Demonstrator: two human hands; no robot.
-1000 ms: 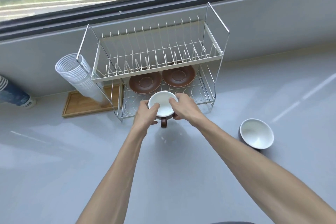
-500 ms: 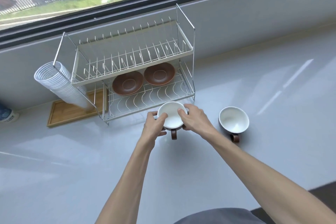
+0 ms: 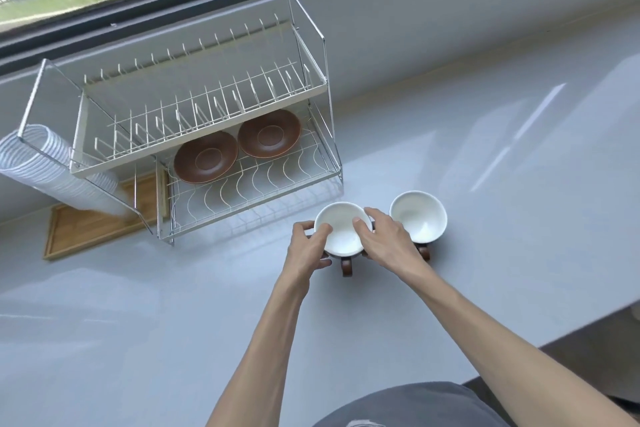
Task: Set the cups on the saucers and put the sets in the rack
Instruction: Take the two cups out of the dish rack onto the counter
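A cup (image 3: 343, 229), white inside with a brown outside and handle, sits low over the grey counter just right of the rack's front corner. My left hand (image 3: 308, 248) grips its left rim and my right hand (image 3: 386, 243) grips its right rim. A second matching cup (image 3: 419, 217) stands on the counter close to the right of it, partly behind my right hand. Two brown saucers (image 3: 206, 161) (image 3: 269, 133) lie side by side on the lower shelf of the two-tier wire rack (image 3: 249, 196). The rack's upper shelf holds nothing.
A stack of clear plastic cups (image 3: 52, 170) lies tilted against the rack's left side over a wooden tray (image 3: 90, 230). A ledge and window run behind the rack. The counter's edge (image 3: 585, 326) drops off at the lower right.
Both hands have carried the held cup away from the rack's front and to the right, ending beside the second cup. The view has swung to the right.
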